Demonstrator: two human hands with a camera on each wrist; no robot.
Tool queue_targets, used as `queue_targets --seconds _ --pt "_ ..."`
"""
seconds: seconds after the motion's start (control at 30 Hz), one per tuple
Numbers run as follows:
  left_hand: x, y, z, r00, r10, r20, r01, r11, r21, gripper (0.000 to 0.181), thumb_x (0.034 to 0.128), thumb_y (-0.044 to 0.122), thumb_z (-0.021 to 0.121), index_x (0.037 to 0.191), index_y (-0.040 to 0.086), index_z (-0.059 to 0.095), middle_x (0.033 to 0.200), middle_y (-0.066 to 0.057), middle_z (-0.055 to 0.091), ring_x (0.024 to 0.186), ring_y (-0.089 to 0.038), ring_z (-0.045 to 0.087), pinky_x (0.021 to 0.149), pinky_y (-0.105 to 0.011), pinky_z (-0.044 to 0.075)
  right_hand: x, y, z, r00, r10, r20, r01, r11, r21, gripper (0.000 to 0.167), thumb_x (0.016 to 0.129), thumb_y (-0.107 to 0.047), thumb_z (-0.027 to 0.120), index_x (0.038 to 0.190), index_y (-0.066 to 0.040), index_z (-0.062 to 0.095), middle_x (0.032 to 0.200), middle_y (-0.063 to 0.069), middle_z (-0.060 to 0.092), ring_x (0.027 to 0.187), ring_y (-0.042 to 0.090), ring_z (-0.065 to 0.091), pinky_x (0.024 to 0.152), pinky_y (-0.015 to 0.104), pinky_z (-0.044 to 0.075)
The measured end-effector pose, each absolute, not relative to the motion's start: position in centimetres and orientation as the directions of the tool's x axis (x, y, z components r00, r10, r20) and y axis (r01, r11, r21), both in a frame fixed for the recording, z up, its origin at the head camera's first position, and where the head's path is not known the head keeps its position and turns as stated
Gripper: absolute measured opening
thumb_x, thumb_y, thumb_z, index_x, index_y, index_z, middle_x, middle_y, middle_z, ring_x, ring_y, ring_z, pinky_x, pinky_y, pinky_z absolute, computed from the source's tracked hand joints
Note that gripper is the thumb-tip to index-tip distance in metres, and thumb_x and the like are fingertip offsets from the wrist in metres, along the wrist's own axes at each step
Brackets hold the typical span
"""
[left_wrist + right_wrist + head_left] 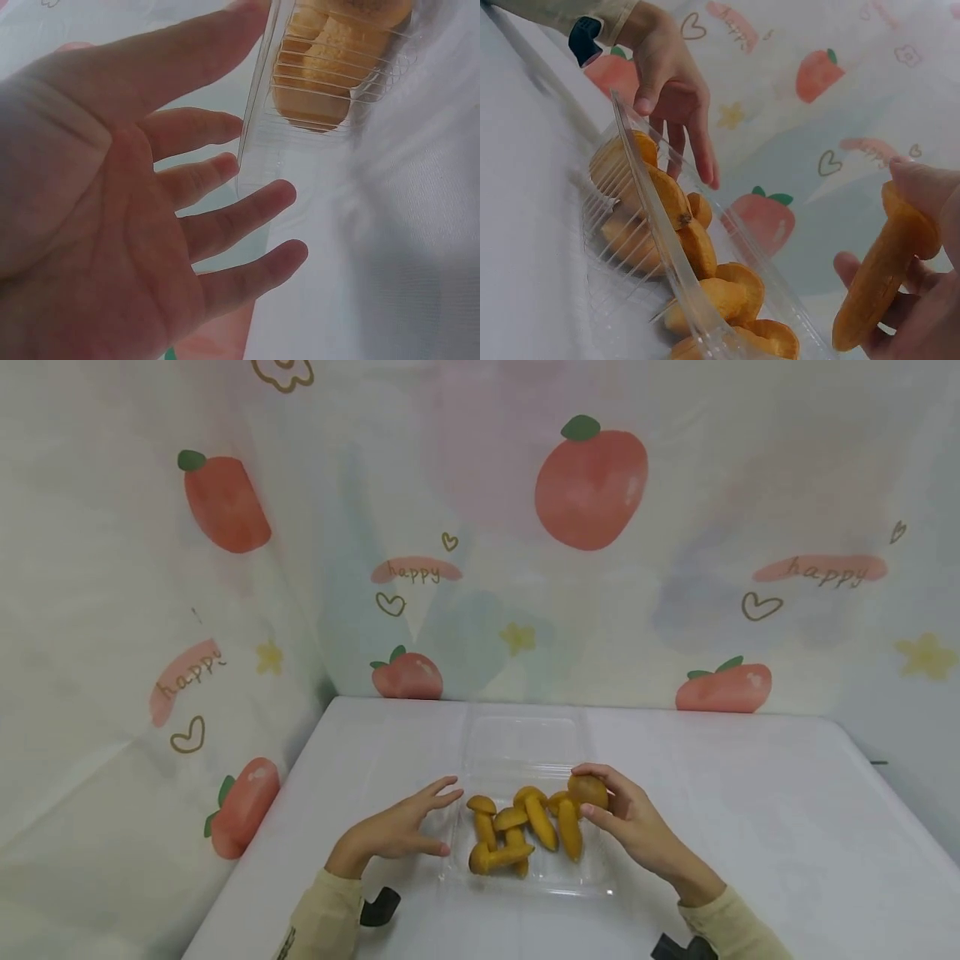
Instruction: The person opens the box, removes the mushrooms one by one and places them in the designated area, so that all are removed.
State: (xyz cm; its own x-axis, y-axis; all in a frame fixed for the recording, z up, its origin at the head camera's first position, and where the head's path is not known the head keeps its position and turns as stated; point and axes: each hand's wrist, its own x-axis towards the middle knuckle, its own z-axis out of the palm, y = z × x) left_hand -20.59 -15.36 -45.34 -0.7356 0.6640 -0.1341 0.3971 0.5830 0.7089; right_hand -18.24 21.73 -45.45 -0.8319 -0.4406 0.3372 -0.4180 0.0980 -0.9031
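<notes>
A yellow-brown mushroom (588,791) is pinched at its cap by my right hand (637,828); in the right wrist view its stem (874,289) points down, just beyond the container's rim. Below it, a clear plastic container (555,890) holds several similar mushrooms (538,820), lying at different angles. My left hand (397,831) hovers at the container's left side, fingers spread and holding nothing. In the left wrist view, the left palm (112,225) faces the container's ribbed wall (360,67); whether the thumb touches the edge I cannot tell.
The container's clear lid (525,737) lies folded back toward the far side of the white table (750,793). A patterned backdrop (480,510) rises behind the table and along its left side. Dark wrist bands (381,907) sit by both sleeves.
</notes>
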Motion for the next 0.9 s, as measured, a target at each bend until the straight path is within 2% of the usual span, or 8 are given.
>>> queue_targets --seconds 0.33,0.6,0.77,0.9 --pt "-20.7 -15.3 -45.1 -0.732 0.666 -0.143 0.386 0.578 0.719 0.083 0.0908 0.019 0.076 0.158 0.003 0.030 0.171 -0.016 0.012 0.156 -0.041 0.020 0.120 -0.064 0.026 -18.2 22.6 -44.8 -0.858 -0.396 0.326 -0.410 0.149 -0.900 0.040 0.101 0.002 0.054 0.140 0.004 0.045 0.129 -0.013 0.055 0.108 0.003 0.058 0.090 0.014 0.051" --pt "-20.9 -15.0 -45.1 -0.732 0.669 -0.127 0.410 0.582 0.702 0.084 0.0900 0.020 0.077 0.158 0.001 0.032 0.170 -0.017 0.014 0.155 -0.041 0.021 0.120 -0.063 0.027 -18.6 23.9 -44.3 -0.872 -0.427 0.237 -0.356 0.221 -0.908 0.051 0.102 -0.004 0.055 0.148 0.004 0.037 0.136 -0.014 0.050 0.116 -0.004 0.056 0.095 0.012 0.049" --pt "-21.0 -14.9 -45.0 -0.746 0.650 -0.143 0.386 0.597 0.703 0.084 0.0888 0.019 0.079 0.157 0.003 0.033 0.170 -0.015 0.014 0.155 -0.040 0.022 0.121 -0.063 0.026 -18.7 24.6 -44.2 -0.850 -0.469 0.240 -0.376 0.221 -0.900 0.059 0.101 0.000 0.053 0.154 0.003 0.029 0.139 -0.004 0.049 0.113 -0.002 0.057 0.091 0.017 0.050" --pt "-20.7 -15.1 -45.1 -0.754 0.635 -0.165 0.358 0.609 0.708 0.084 0.0883 0.019 0.079 0.157 0.005 0.034 0.171 -0.014 0.015 0.155 -0.039 0.022 0.121 -0.064 0.026 -18.7 24.9 -44.3 -0.845 -0.448 0.291 -0.421 0.222 -0.879 0.058 0.101 0.003 0.052 0.155 0.001 0.030 0.135 0.000 0.053 0.108 0.001 0.060 0.087 0.019 0.052"
